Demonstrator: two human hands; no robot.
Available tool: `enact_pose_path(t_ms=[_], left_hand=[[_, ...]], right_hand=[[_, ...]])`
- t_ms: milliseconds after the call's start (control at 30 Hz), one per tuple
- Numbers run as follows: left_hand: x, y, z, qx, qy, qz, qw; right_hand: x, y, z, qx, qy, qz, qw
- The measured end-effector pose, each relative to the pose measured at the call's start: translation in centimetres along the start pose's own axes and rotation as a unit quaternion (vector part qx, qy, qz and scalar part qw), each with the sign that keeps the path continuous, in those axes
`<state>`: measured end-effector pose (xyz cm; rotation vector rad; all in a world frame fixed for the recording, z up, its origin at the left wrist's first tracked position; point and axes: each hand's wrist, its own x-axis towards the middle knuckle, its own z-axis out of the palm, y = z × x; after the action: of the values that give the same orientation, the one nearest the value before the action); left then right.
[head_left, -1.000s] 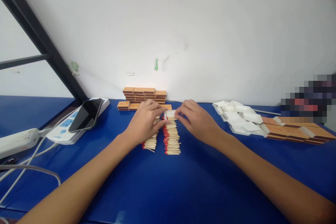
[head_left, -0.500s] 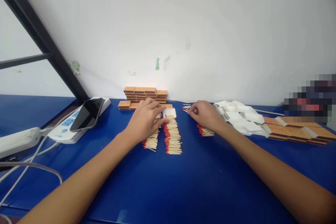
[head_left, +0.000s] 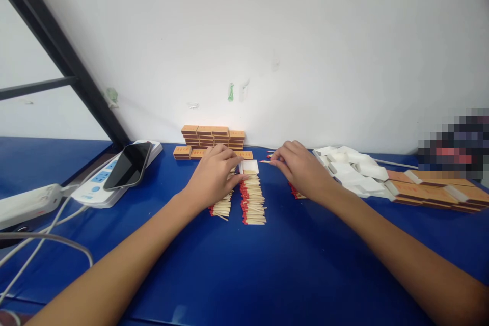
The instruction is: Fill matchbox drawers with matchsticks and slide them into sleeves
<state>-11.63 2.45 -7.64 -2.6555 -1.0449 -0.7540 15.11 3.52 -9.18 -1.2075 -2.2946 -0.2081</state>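
A small white matchbox tray [head_left: 250, 165] lies on the blue table, with matches at its near edge. My left hand [head_left: 216, 175] grips the tray's left end between thumb and forefinger. Below it runs a long row of red-tipped matches [head_left: 253, 201]; a second row of matches [head_left: 220, 209] is partly hidden under my left hand. To the right of the tray, my right hand [head_left: 300, 168] pinches a few matches [head_left: 265, 162], their red tips pointing left. Another match pile [head_left: 297, 192] is mostly covered by this hand.
Orange matchboxes [head_left: 212, 137] are stacked against the wall. At right lie a heap of white trays [head_left: 349, 170] and rows of orange box sleeves [head_left: 431, 191]. A phone [head_left: 128, 165] rests on a power strip [head_left: 91, 193] at left, with white cables [head_left: 46, 234] nearby.
My right hand has drawn slightly back from the far matches, and some matches now stick out of its fingertips. My left hand stays at the tray.
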Motion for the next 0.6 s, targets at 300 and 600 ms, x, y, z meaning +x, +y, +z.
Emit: enact_pose_path(t_ms=[300, 600], left_hand=[[0.1, 0.7, 0.1, -0.103, 0.018, -0.005, 0.994], [0.2, 1.0, 0.0, -0.150, 0.030, -0.011, 0.988]], right_hand=[[0.2, -3.5, -0.5, -0.021, 0.028, -0.082, 0.996], [-0.1, -2.9, -1.0, 0.042, 0.062, -0.098, 0.992]])
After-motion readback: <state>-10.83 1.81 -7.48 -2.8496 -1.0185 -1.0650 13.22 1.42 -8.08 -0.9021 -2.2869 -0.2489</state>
